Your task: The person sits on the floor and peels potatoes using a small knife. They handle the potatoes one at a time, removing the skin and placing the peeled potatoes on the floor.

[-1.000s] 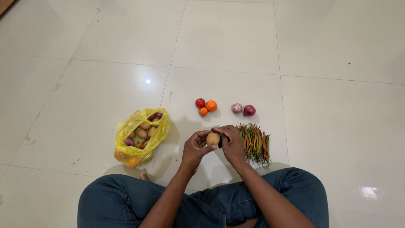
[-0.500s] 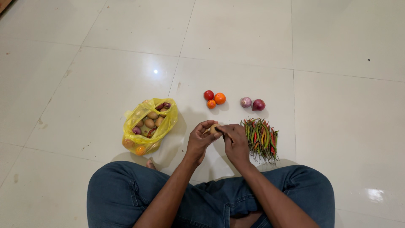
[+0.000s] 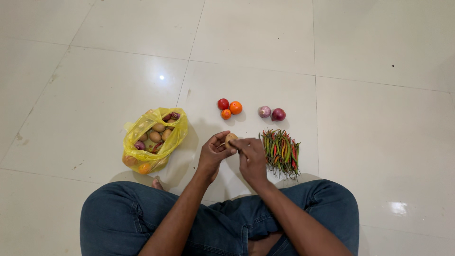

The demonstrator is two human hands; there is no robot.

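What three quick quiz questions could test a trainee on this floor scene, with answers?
1. True or false: both hands are on the potato.
2. Which lies nearest the right hand? A) bag B) chillies C) onions
3. Fill in: the three tomatoes lie on the floor to the ___ of the onions, as the camera sees it.

Key
1. True: the left hand cups the potato and the right hand's fingers meet it.
2. B: the chillies lie just beside the right hand.
3. Left.
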